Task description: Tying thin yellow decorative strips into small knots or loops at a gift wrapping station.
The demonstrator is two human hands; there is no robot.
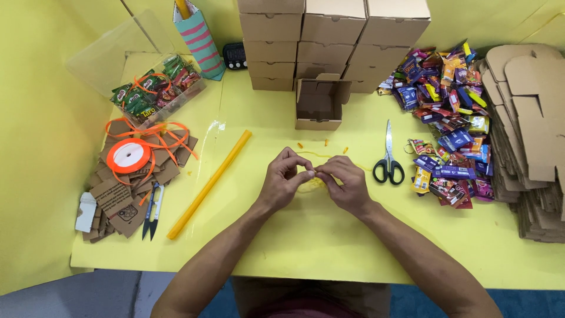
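My left hand and my right hand meet at the middle of the yellow table, fingertips pinched together on a thin yellow ribbon. A strand of it trails up and across the table between my hands. An open small cardboard box stands just beyond my hands. Black-handled scissors lie to the right of my right hand.
Stacked closed boxes line the back. A heap of wrapped candies and flat box blanks fill the right. On the left lie a long yellow roll, an orange ribbon spool, brown tags, thread snips and a clear candy tub.
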